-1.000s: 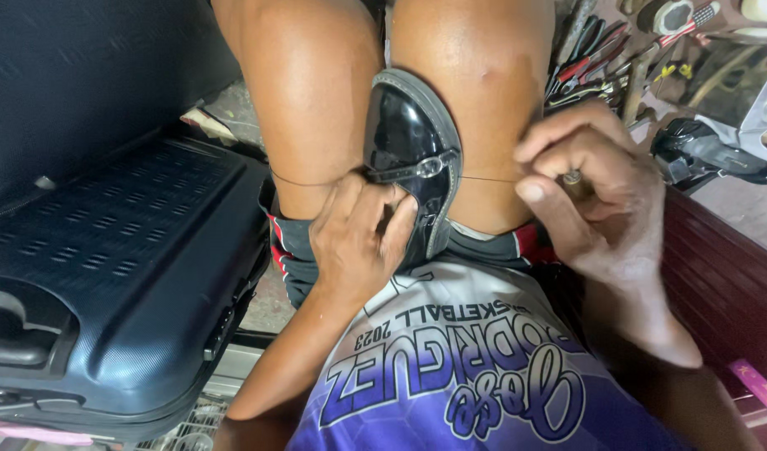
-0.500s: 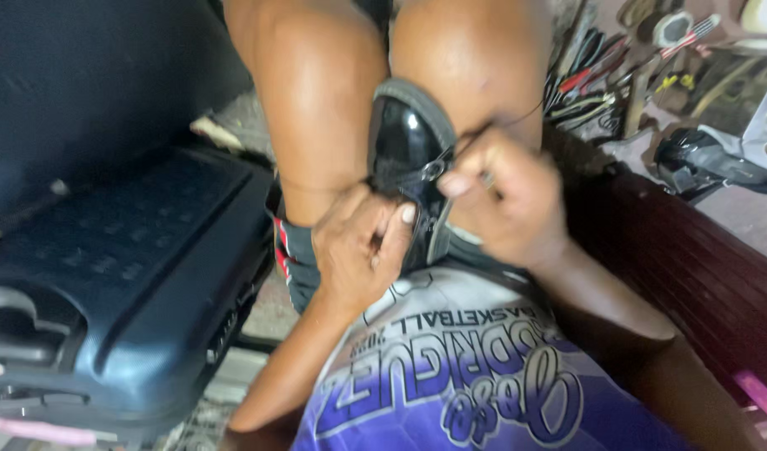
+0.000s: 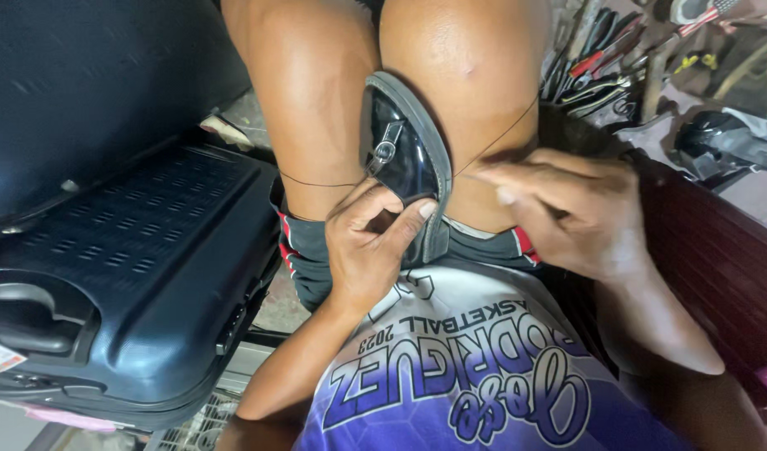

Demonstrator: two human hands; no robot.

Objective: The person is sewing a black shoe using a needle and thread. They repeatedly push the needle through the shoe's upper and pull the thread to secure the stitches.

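Black glossy shoe (image 3: 404,159) sat clamped between the person's bare knees, sole edge facing right, small metal buckle (image 3: 388,150) on its upper.

Left hand (image 3: 368,242) gripped the near end of the shoe: thumb across the grey sole rim, fingers (image 3: 375,205) curled against the upper, pressed together on it.

Right hand (image 3: 580,213) was just right of the shoe, in front of the right knee. Its fingers (image 3: 505,177) were pinched together on something thin, needle or thread end, too blurred to tell which. A dark thread (image 3: 505,134) ran taut from that pinch up across the right knee; a second strand (image 3: 317,184) ran left from the shoe across the left leg.

Left of the legs: a dark blue hard-shell suitcase (image 3: 124,276), lid ribbed, handle at the near left. Far right: a cluttered pile of hand tools (image 3: 605,71) with red and yellow grips, and a dark shoe (image 3: 726,150) lying near them. Near centre: the person's purple and white jersey (image 3: 475,376).
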